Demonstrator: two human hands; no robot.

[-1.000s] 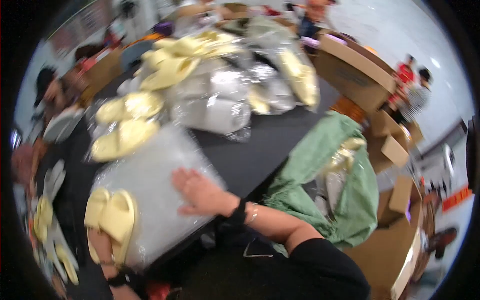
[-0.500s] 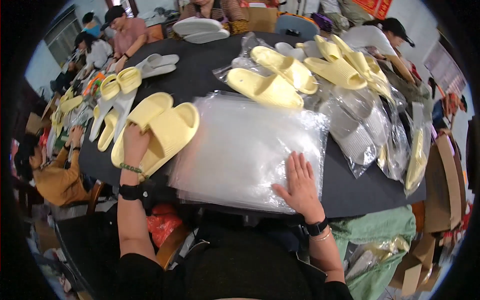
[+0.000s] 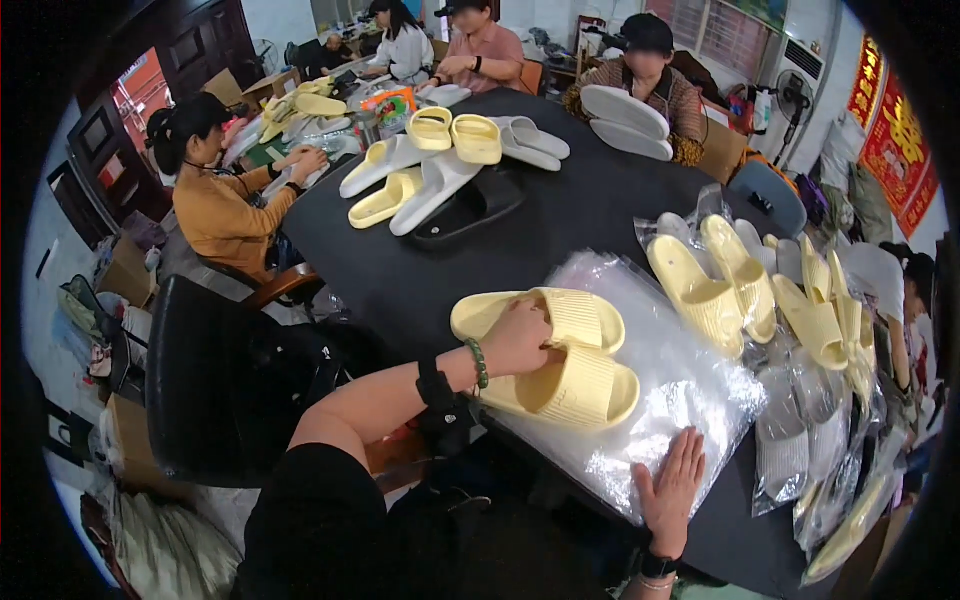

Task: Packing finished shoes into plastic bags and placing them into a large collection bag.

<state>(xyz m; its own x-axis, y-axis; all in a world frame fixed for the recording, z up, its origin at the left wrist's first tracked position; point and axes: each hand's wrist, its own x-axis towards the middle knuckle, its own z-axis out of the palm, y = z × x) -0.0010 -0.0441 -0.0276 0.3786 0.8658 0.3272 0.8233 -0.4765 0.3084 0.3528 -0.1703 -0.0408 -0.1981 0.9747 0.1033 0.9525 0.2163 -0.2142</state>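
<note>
My left hand (image 3: 515,340) reaches into the straps of a pair of yellow slippers (image 3: 588,393), fingers closed on their inner sides; the fingertips are hidden under the straps. The pair lies side by side over the left part of a stack of clear plastic bags (image 3: 690,370). I cannot tell whether the soles touch the top bag. Flat on the near right corner of that stack rests my right hand (image 3: 672,490), fingers stretched out, holding nothing.
On the dark table (image 3: 390,290), bagged yellow slippers (image 3: 715,285) and bagged grey slippers (image 3: 785,430) lie right. Farther left are loose slippers (image 3: 435,185) and a black slipper (image 3: 470,215). A black chair (image 3: 215,380) stands left. A person across holds white slippers (image 3: 625,115); others sit around.
My left hand has brought the yellow slippers rightward, from beside the bag stack to over its left part. My right hand stays flat on the bags. The view has swung left and up.
</note>
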